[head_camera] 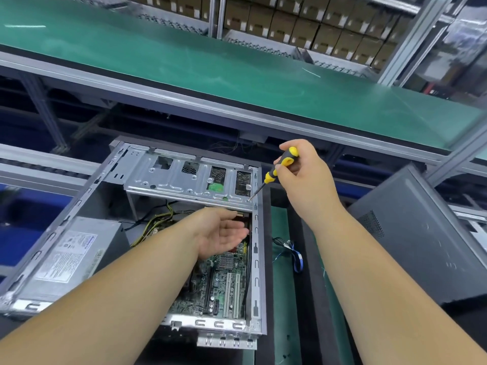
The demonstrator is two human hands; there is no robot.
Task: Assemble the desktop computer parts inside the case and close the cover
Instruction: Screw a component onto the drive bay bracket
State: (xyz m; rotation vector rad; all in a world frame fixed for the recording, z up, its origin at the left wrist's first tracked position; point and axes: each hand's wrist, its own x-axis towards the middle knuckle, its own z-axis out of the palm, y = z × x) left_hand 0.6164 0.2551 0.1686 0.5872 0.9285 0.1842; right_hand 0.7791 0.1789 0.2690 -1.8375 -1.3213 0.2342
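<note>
An open silver computer case (257,259) lies on its side in front of me. Inside are a green motherboard (218,283) and a grey power supply (71,256) at the left. A metal drive cage (184,177) spans the far end. My right hand (308,177) grips a yellow and black screwdriver (279,165), its tip on a screw at the cage's right front corner. My left hand (221,233) reaches into the case under the cage, palm up with fingers straight, touching a dark part there. The grey side cover (421,238) leans at the right.
A green conveyor belt (210,64) runs across behind the case, with shelves of brown boxes (303,22) beyond. Loose blue and black cables (292,251) lie on the green mat right of the case. Yellow and black wires (155,222) cross the case interior.
</note>
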